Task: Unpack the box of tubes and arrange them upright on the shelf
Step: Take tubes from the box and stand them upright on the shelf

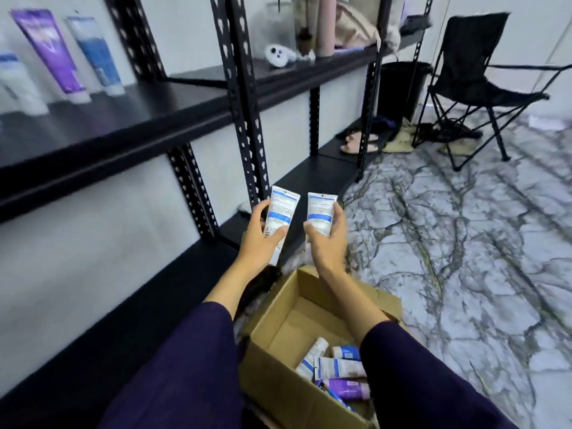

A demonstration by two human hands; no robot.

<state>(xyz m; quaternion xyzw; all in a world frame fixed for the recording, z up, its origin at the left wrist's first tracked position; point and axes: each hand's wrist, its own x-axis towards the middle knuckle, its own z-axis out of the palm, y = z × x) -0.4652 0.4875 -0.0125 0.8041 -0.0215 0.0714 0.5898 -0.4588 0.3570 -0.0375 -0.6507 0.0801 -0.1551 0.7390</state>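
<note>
My left hand (260, 239) grips a white tube with blue print (282, 209), crimped end up. My right hand (329, 239) grips a second white and blue tube (320, 212) the same way. Both hands are raised above the open cardboard box (278, 323) on the floor, in front of the black shelf unit. Several more tubes (337, 366), white, blue and purple, lie loose in the box's bottom. On the upper shelf board (130, 119) at the left stand a purple tube (51, 54), a blue tube (97, 55) and a white tube (18, 85), caps down.
The black metal rack's perforated posts (244, 97) stand between shelf bays. Bottles and a bag (315, 26) fill the farther shelf. Sandals (356, 140) lie on the lowest board. A black folding chair (470, 82) and a black bin (399, 88) stand on the marble-patterned floor at right.
</note>
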